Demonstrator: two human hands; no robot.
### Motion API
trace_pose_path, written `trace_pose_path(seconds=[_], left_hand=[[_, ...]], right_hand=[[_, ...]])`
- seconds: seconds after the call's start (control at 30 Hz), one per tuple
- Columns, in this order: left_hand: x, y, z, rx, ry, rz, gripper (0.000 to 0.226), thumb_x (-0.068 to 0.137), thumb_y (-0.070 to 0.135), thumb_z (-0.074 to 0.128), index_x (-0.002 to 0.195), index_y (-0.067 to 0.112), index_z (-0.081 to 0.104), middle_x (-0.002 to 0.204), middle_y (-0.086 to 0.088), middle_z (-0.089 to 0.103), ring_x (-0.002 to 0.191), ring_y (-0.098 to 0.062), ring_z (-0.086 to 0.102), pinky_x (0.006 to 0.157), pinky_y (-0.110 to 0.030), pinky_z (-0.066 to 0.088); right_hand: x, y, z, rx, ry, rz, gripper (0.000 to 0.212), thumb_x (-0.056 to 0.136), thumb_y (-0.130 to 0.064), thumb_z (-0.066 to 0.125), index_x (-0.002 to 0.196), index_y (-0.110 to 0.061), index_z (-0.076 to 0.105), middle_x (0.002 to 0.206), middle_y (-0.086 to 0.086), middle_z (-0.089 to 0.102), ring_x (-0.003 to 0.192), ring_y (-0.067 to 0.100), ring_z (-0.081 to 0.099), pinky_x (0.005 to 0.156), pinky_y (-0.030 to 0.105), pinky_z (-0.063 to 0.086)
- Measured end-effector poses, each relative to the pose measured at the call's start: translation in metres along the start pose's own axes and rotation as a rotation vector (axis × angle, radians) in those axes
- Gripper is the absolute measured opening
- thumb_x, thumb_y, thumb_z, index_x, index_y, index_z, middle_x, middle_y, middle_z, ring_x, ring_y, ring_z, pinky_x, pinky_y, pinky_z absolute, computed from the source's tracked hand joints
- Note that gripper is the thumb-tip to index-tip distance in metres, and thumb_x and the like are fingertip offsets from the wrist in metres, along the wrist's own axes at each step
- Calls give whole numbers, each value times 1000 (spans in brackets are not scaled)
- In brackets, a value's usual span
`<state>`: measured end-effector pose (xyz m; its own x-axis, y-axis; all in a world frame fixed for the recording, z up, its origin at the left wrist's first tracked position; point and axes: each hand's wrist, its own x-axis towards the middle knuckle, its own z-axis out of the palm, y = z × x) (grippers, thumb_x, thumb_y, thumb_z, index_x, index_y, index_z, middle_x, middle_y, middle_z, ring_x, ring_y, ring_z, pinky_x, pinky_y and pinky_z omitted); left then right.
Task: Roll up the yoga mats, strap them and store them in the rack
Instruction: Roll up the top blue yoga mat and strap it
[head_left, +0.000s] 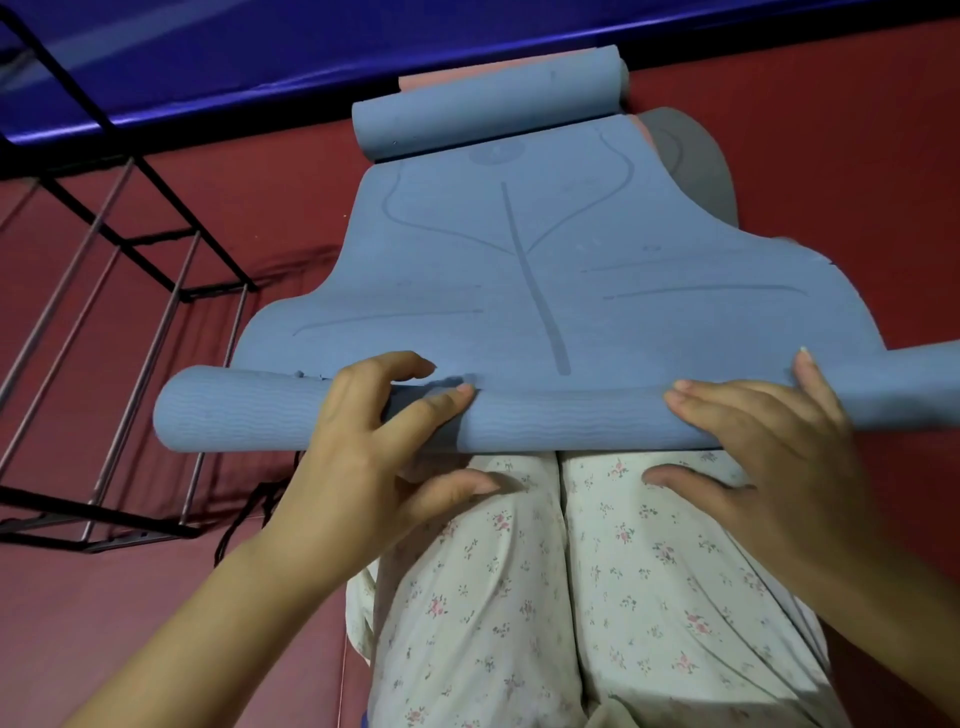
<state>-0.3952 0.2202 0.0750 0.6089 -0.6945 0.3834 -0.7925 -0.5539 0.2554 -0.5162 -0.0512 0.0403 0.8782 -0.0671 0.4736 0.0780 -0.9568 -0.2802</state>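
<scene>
2 mats: blue mat (545, 270) lies flat on a grey one (701, 171), far end curled.
Roll (467, 421): over the knees.
Rack (130, 291): left, holding nothing visible.
Left hand (363, 441), right hand (769, 441): each wraps the roll; keep pressure even, edges aligned.

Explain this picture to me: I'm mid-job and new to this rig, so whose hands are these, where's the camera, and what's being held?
There is no robot here. One camera sits on a person's head, looking forward and down, so you see their own two hands and their knees in floral trousers. The left hand and right hand both curl round the near rolled end of a blue mat, fingers on top and thumbs below. The rest of the mat lies flat on the red floor, and its far end curls into a small roll. A grey mat peeks out underneath. The metal rack stands to the left.
</scene>
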Motion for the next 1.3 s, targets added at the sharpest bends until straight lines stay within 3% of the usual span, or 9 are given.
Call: trace_pose_path(seconds=[0.17, 0.3, 0.47, 0.53, 0.63, 0.73, 0.97, 1.13, 1.3], left_hand=[[7, 2, 0, 90, 69, 59, 47, 82, 43, 67, 116, 10, 67, 105, -9, 55, 94, -24, 51, 81, -35, 41], [16, 2, -9, 119, -2, 69, 47, 85, 44, 60, 115, 9, 68, 94, -2, 60, 82, -19, 54, 69, -24, 41], [29, -2, -15, 96, -66, 51, 44, 87, 49, 53, 107, 11, 63, 89, 2, 61, 76, -18, 58, 56, -27, 44], [33, -4, -15, 81, -82, 53, 44, 88, 50, 50, 104, 11, 62, 89, 2, 61, 74, -18, 57, 55, -26, 43], [40, -9, -15, 46, -106, 59, 40, 90, 50, 47, 104, 14, 59, 90, 4, 61, 76, -13, 54, 57, -25, 43], [48, -15, -17, -22, -154, 37, 37, 90, 49, 46, 104, 17, 58, 90, 7, 60, 77, -12, 56, 61, -26, 46], [74, -25, -15, -116, -349, -73, 49, 87, 58, 32, 109, 21, 56, 95, 14, 53, 85, -4, 49, 72, -13, 38], [90, -30, -14, -203, -477, -101, 38, 87, 49, 34, 104, 24, 56, 95, 17, 50, 90, 3, 48, 76, -10, 35], [98, -36, -8, -205, -484, -79, 40, 88, 50, 33, 101, 23, 61, 99, 14, 43, 102, -9, 44, 92, -19, 33]], right_hand=[[9, 2, -1, 32, 1, 14, 45, 75, -47, 59, 102, -13, 70, 103, -6, 67, 95, 12, 56, 115, 45, 20], [20, 10, -9, 68, -40, -31, 50, 76, -49, 59, 105, -9, 69, 100, 1, 69, 93, 12, 56, 114, 43, 24], [34, 12, -13, 79, -18, -36, 51, 80, -48, 55, 101, -3, 67, 94, 5, 68, 97, 17, 54, 115, 31, 23], [37, 15, -13, 84, -29, -46, 48, 82, -45, 56, 102, -3, 67, 95, 6, 69, 96, 18, 56, 114, 34, 26], [41, 20, -12, 101, -58, -84, 41, 85, -39, 56, 103, -4, 67, 94, 4, 68, 89, 18, 61, 111, 44, 31], [47, 24, -11, 113, -85, -98, 39, 88, -37, 52, 105, -5, 67, 95, 1, 67, 89, 16, 61, 111, 45, 31], [73, 29, -14, 291, -250, 53, 40, 83, -52, 41, 100, -25, 64, 95, -18, 64, 100, -3, 53, 111, 11, 13], [81, 36, -13, 311, -319, 34, 41, 83, -56, 37, 100, -30, 64, 98, -23, 60, 102, 1, 53, 96, 21, 38], [88, 40, -10, 252, -260, 15, 41, 87, -51, 38, 99, -30, 71, 94, -18, 45, 93, 0, 41, 85, 5, 25]])
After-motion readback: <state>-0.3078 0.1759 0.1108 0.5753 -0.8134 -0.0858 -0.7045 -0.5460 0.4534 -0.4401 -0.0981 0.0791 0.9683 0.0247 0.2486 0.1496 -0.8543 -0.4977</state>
